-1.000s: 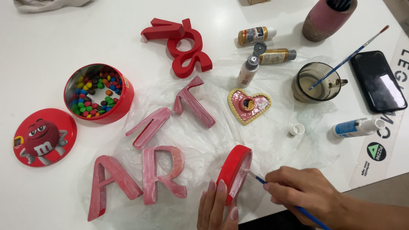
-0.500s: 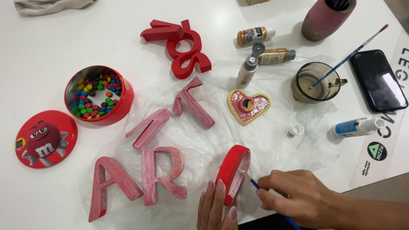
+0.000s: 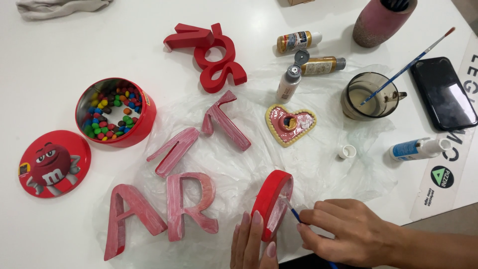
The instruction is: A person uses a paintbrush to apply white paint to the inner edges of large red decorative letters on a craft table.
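While the left hand [image 3: 253, 244] presses flat-fingered against the outer rim of a red ring-shaped letter [image 3: 271, 203] to keep it standing on edge, the right hand [image 3: 348, 231] pinches a thin blue-handled brush [image 3: 293, 211], its tip touching the letter's pale inner face. That letter stands at the near edge of the white worktop [image 3: 59, 55], on a crinkled sheet of clear plastic [image 3: 323, 164] that seems laid to catch paint. Four more block letters [image 3: 189, 204] lie on the sheet beside it, their red showing through a streaky whitish coat. Two glossy, unpainted red letters [image 3: 211, 55] rest off the sheet, farther back. A heart-shaped dish [image 3: 290, 124] with a scalloped rim serves as a palette, near small paint bottles [image 3: 298, 60] and a smoky glass cup [image 3: 368, 97] holding a second brush. At far left a round red tin [image 3: 142, 124] of coloured candies sits open, its lid [image 3: 52, 164] lying flat beside it. A dark phone [image 3: 443, 92] lies at right.
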